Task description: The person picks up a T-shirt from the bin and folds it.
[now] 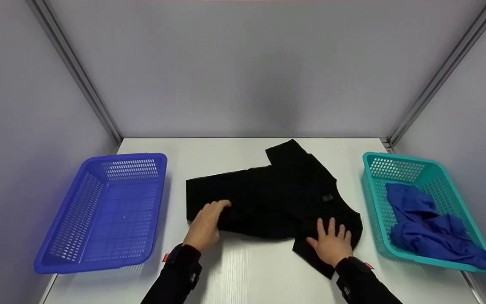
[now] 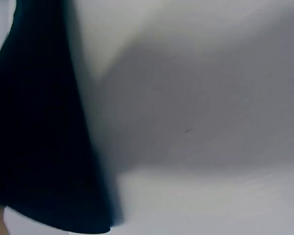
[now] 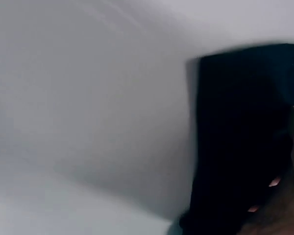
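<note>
A black T-shirt [image 1: 264,194] lies spread on the white table, its hem to the left and its collar with a small label to the right. One short sleeve points to the back, the other to the front right. My left hand [image 1: 205,226] rests at the shirt's near edge by the hem, fingers extended over the cloth. With fingers spread, my right hand [image 1: 333,245] presses flat on the shirt near the front sleeve. The left wrist view shows the shirt's dark cloth [image 2: 39,122]; the right wrist view has a squared cloth edge [image 3: 235,122] beside part of the hand.
To the left stands a blue plastic basket [image 1: 160,202] with nothing in it. A teal basket [image 1: 371,211] at the right holds crumpled blue cloth [image 1: 428,228], which hangs over its front right rim. Grey panels [image 1: 243,67] wall the table [image 1: 243,274] at the back and sides.
</note>
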A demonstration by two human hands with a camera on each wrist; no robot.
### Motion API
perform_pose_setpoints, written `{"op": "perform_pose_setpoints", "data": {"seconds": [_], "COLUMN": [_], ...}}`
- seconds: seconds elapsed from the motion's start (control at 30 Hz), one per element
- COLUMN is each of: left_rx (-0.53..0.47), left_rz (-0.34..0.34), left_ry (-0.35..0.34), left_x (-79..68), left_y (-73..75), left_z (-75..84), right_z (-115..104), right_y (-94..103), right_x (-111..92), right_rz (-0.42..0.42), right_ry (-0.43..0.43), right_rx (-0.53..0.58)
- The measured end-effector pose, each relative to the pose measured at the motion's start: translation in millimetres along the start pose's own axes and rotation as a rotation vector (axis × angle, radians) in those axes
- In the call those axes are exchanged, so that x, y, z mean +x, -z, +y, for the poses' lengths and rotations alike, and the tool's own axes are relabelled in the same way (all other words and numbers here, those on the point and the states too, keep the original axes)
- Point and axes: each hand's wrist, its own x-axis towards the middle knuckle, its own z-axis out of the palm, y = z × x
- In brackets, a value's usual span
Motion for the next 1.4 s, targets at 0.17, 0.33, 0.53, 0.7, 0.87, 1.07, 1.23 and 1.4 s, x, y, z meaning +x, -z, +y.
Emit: {"op": "perform_pose_setpoints", "data": {"seconds": [0.17,0.33,0.53,0.7,0.87,1.07,1.23,1.4], "left_rx": [0.175,0.321,0.105,0.022,0.154,0.205,0.167,0.087], "left_rz": [-0.069,-0.075,-0.275,-0.31,-0.253,-0.213,-0.173,-0.13], "left_ry": [0.009,0.061,0.121,0.042,-0.095,-0.032,0.044,0.127], "left_x": [-14.6,-38.8,-59.7,-54.9,-50.7,-55.7,-59.9,-60.7], "left_y": [4.2,6.0,6.3,4.8,0.3,6.2,14.9,20.8], "left_z": [-20.4,-47.7,-52.9,-41.2,-37.6,-43.7,-49.9,-53.7], "right_z": [9.1,11.2,11.5,21.5,44.6,65.4,72.0,75.6], "right_y": [0.1,-4.7,-8.4,-2.6,-0.7,-4.5,-9.8,-12.6], "right_x": [-1.0,-1.0,-0.9,-8.8,-18.5,-22.0,-20.2,-20.3], "right_rz": [-0.05,0.036,0.333,0.162,-0.044,0.057,0.208,0.265], "right_ry": [0.077,0.195,0.537,0.768,0.709,0.667,0.699,0.687], "right_rx": [0.079,0.033,-0.105,-0.03,0.057,0.108,0.015,-0.08]}}
